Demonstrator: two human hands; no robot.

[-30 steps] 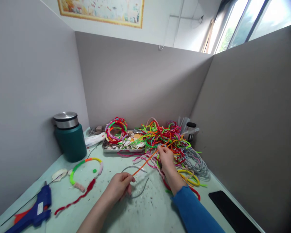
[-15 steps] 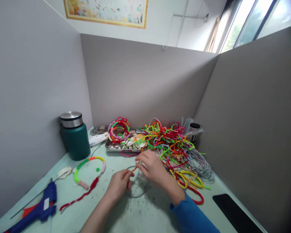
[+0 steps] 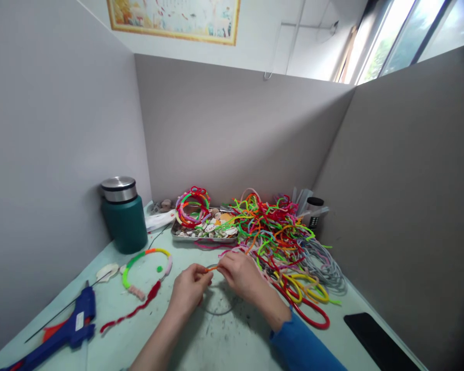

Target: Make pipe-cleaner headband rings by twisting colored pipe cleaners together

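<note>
A thin grey wire ring (image 3: pixel 219 314) is between my hands, just above or on the table. My left hand (image 3: pixel 188 289) pinches the ring's upper left part with thumb and forefinger. From there a short stretch of orange pipe cleaner (image 3: pixel 212 268) runs along the ring to my right hand (image 3: pixel 240 273), whose fingertips are closed on it. The orange tail seems to come out again behind the right hand. To the left lies a second ring (image 3: pixel 127 273) wrapped in green, orange, yellow and pink, with a loose red end (image 3: pixel 135 310).
A blue glue gun (image 3: pixel 75 319) and a green flask (image 3: pixel 124 221) stand left. At the back are a metal tray (image 3: pixel 204 239) and a heap of coloured pipe cleaners (image 3: pixel 266 221). Red-handled scissors (image 3: pixel 313 320), grey wire loops (image 3: pixel 330 273) and a black phone (image 3: pixel 379 340) lie right.
My right fingers have come down closer to the ring, and the orange pipe cleaner now lies flatter along it. The left hand keeps its pinch. The view has shifted slightly.
</note>
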